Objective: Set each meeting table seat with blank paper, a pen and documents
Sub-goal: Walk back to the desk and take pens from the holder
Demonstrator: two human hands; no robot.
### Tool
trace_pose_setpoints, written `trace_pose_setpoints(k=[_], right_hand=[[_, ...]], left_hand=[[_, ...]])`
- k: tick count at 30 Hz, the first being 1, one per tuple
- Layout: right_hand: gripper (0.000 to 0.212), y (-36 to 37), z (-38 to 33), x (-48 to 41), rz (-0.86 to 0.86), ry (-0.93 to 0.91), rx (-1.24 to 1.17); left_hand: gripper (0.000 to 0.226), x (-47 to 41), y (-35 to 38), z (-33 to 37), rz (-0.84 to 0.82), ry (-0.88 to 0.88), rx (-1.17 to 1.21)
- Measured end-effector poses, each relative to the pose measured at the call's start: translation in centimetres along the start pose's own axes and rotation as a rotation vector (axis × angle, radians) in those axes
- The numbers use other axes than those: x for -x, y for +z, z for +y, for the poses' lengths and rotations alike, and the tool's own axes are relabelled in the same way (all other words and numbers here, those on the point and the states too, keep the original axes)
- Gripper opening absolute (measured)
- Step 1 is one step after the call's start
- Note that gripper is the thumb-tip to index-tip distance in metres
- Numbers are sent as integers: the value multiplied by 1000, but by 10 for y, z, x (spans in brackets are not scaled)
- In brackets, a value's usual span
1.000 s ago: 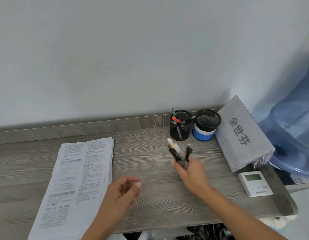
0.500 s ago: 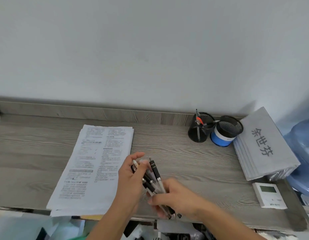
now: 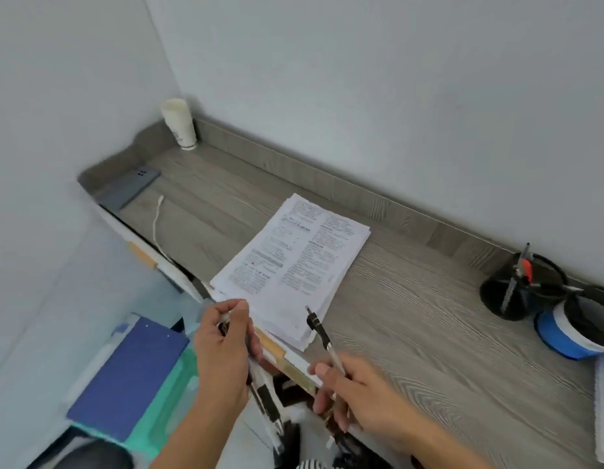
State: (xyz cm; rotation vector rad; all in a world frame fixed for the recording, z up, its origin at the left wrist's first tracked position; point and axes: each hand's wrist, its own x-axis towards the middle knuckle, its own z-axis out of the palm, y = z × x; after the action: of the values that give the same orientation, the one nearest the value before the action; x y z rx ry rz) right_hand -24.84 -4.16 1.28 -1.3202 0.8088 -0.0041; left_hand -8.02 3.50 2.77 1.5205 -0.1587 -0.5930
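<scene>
Grey wood-grain counter [image 3: 412,333] carries printed documents [image 3: 294,258]; light, stiff, slippery pens [image 3: 322,336] are clasped mid-barrel by left hand [image 3: 222,353] and right hand [image 3: 358,394].

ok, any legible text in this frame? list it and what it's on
Nothing can be read.
Stack of printed documents: dense two-column print, too small and blurred to quote.
White paper cups in the corner: a small dark mark near the base, illegible.
Blue-banded cup: no readable label.
Phone lying face down: no visible brand.
Pens in the left hand and right hand: no readable markings.
</scene>
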Motion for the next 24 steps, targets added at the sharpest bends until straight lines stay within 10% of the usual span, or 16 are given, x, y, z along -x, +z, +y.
trace_pose_setpoints(k=[24], right_hand=[[13, 272, 120, 120, -807, -255, 735]], left_hand=[[5, 410, -337, -98, 966, -103, 197]])
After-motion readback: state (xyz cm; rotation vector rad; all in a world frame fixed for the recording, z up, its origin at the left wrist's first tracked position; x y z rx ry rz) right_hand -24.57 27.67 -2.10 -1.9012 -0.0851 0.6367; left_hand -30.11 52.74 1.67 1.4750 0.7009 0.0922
